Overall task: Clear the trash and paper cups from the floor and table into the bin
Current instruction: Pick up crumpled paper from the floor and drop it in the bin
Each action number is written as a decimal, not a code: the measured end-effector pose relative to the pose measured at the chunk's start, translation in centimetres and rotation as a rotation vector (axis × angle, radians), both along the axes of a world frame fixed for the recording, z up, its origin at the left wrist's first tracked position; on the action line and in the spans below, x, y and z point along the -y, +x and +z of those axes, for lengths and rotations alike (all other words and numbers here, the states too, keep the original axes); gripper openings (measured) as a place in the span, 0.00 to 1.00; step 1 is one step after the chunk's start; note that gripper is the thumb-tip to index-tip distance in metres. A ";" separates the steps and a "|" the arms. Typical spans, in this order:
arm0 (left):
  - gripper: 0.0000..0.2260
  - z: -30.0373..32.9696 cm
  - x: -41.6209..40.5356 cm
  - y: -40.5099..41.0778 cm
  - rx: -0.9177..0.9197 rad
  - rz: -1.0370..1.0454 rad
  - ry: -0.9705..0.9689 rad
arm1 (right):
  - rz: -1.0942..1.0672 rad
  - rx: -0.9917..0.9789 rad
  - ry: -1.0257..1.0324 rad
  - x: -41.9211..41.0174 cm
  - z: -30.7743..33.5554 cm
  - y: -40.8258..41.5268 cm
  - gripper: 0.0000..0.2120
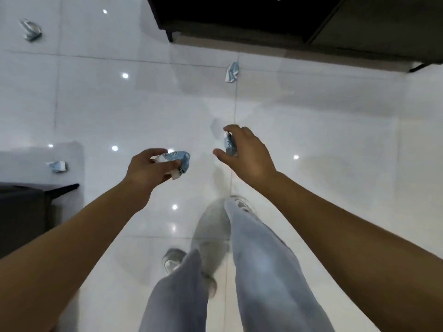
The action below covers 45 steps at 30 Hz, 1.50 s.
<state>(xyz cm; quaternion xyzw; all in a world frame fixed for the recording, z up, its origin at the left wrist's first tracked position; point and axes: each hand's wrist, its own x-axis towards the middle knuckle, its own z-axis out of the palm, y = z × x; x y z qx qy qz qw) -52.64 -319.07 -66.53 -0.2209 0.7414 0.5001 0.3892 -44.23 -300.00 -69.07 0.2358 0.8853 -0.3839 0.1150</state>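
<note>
Step in hand, as judged: collection from the floor, mid-round. The person is standing on the glossy white tiles, both arms reaching forward and down, each of the hands already loaded.

- Left hand is gripping a crumpled blue-and-white cup, fingers curled round it, most of the paper sticking out to the right of the fingers.
- Right hand is pinching a second crushed cup between thumb and fingertips – held edge-on, so only a narrow strip is showing.

Count of crushed cups, all the same blue-and-white print: five in view. Two are being held; three are lying on the floor.
1. Far piece, ahead and just short of the dark cabinet, near a tile joint.
2. Left piece, just beyond the dark furniture corner at the left edge.
3. Far-left piece, well apart from the others.

No bin is showing and no tabletop is clearly in view, so I cannot tell where the drop-off is or what is waiting on the table.

Next move, as judged: both hands are occupied, so either one is taking a second cup alongside the first – the far piece ahead looks the most direct reach – or the person is carrying these two to the bin. The crushed paper is light and should stack in one grip.
</note>
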 end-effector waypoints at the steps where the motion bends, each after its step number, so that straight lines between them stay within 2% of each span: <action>1: 0.18 2.9 -1.2 0.8 0.007 -0.021 0.017 | -0.022 0.001 0.004 -0.7 3.0 1.1 0.24; 7: 0.18 17.0 -7.9 6.1 -0.061 -0.239 0.076 | -0.153 0.003 0.021 -2.5 17.2 8.6 0.25; 17: 0.19 30.5 -12.3 19.9 -0.172 -0.643 0.162 | -0.530 0.033 0.070 -1.7 30.4 27.8 0.27; 22: 0.19 33.6 -15.7 27.5 -0.216 -0.902 0.147 | -0.716 0.048 0.130 -2.3 33.6 38.3 0.27; 28: 0.19 35.5 -24.2 41.7 -0.192 -1.139 0.194 | -0.951 0.054 0.175 -6.4 36.0 53.0 0.27; 37: 0.17 35.9 -37.8 66.0 -0.160 -1.379 0.280 | -1.152 0.119 0.198 -15.8 36.9 77.0 0.27; 45: 0.19 34.8 -47.2 81.3 -0.164 -1.561 0.258 | -1.337 0.196 0.191 -23.0 36.7 91.7 0.28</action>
